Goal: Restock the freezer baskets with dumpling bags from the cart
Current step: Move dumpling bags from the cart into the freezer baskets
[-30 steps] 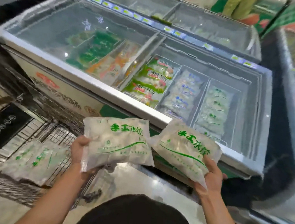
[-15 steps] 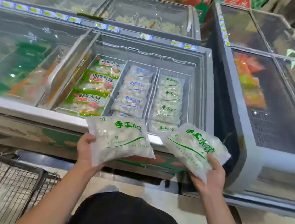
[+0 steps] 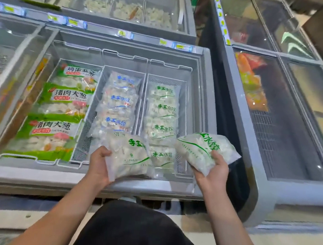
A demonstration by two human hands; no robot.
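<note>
Holding one dumpling bag each, the left hand (image 3: 99, 163) and right hand (image 3: 214, 171) hover over the freezer. Fingers curl around the left bag (image 3: 129, 156) and right bag (image 3: 203, 151). Next, I think, both bags go down into the right basket (image 3: 185, 108) just past the fingertips, on its green-print bags. The middle basket (image 3: 96, 105) holds blue-print bags.

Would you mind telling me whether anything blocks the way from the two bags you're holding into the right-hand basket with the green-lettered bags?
Nothing visible does. The freezer is open above the right-hand basket. The left hand and right hand each hold a bag over its near end, which already holds a row of bags.
</note>
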